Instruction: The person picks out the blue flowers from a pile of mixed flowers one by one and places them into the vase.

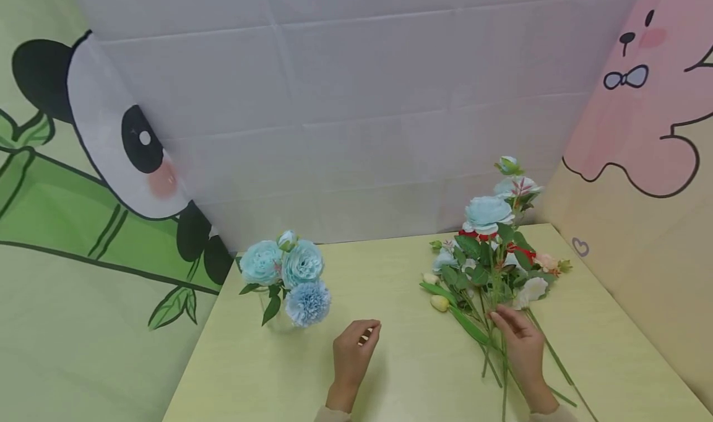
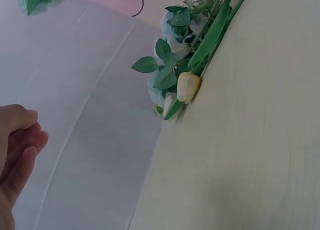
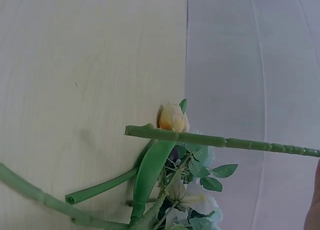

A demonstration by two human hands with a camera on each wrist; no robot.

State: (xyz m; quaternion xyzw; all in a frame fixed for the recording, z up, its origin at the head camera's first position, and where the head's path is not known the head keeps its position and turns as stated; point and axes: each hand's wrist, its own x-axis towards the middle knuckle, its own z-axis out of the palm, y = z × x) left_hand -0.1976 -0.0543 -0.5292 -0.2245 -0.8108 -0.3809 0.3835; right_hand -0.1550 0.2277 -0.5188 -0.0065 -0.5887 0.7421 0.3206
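The right hand [image 1: 520,341] has its grip closed in a pinch, thumb against fingers, on the thin stem [image 3: 225,141] of what looks like a pale-blue rose spray [image 1: 489,215]. The spray is on the right of the worktop [image 1: 384,279], raised over a heap of other flowers. Its long axis runs close to upright: blooms point up and toward the back cloth [image 1: 356,100], the blunt cut end points down. The stem is green, slim and ringed with nubby joints, with a plastic look; the rose heads are full and ruffled, with fabric-like petals.

Under it, the heaped flowers lie heads to the back, loose stems [image 1: 557,360] toward the person. Among them are a smooth, egg-shaped yellow tulip [image 1: 439,303] with a long strap-like leaf [image 1: 468,326], a crumpled white flower [image 1: 530,292] and a peach bloom [image 1: 546,262].

The left hand [image 1: 354,351] hovers above the worktop, fingers loosely bent, its grip holding nothing. Near it, at the left, stand two layered pale-blue roses [image 1: 302,262], a rounded bud [image 1: 287,241] and a frilly blue pompom flower [image 1: 307,303]
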